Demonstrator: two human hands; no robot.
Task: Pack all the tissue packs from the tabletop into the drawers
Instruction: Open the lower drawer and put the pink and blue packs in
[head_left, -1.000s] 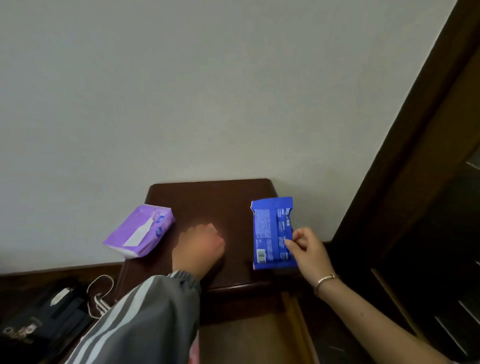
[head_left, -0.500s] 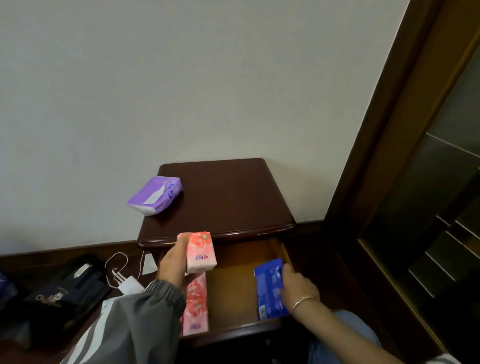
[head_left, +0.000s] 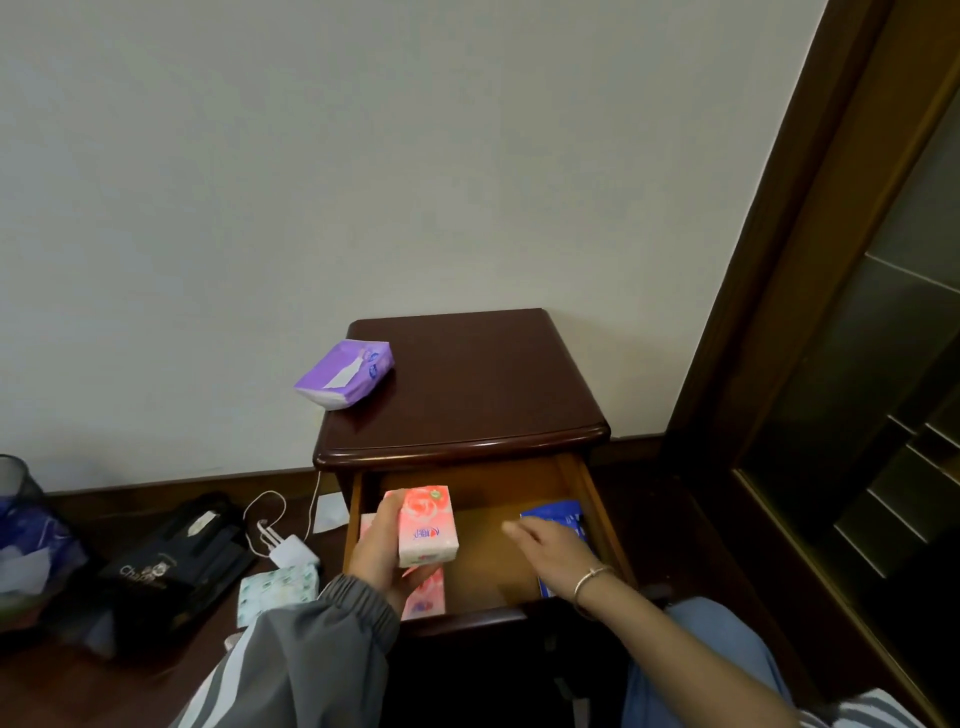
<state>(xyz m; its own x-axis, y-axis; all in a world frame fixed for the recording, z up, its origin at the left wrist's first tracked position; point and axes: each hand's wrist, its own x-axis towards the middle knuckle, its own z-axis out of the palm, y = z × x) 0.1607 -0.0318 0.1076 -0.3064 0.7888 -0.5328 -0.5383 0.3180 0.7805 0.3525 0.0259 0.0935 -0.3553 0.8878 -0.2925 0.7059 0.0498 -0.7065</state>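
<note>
A dark wooden nightstand (head_left: 483, 415) stands against the wall with its top drawer (head_left: 488, 545) pulled out. A purple tissue pack (head_left: 344, 372) lies on the tabletop's left rear edge. My left hand (head_left: 382, 551) grips a pink tissue pack (head_left: 427, 526) above the drawer's left side. Another pink pack (head_left: 426, 597) lies in the drawer beneath it. A blue tissue pack (head_left: 563, 525) lies at the drawer's right side. My right hand (head_left: 553, 553) hovers open over the drawer, just left of the blue pack.
On the floor to the left lie a pale green patterned tissue pack (head_left: 278, 590), a white charger with cable (head_left: 291, 548), a black bag (head_left: 176, 561) and a bin (head_left: 21, 525). A dark wooden cabinet with glass (head_left: 857, 364) stands at the right.
The view has shifted down to the open drawer. My right hand carried the blue pack from the tabletop into the drawer and let go. My left hand lifted a pink pack over the drawer.
</note>
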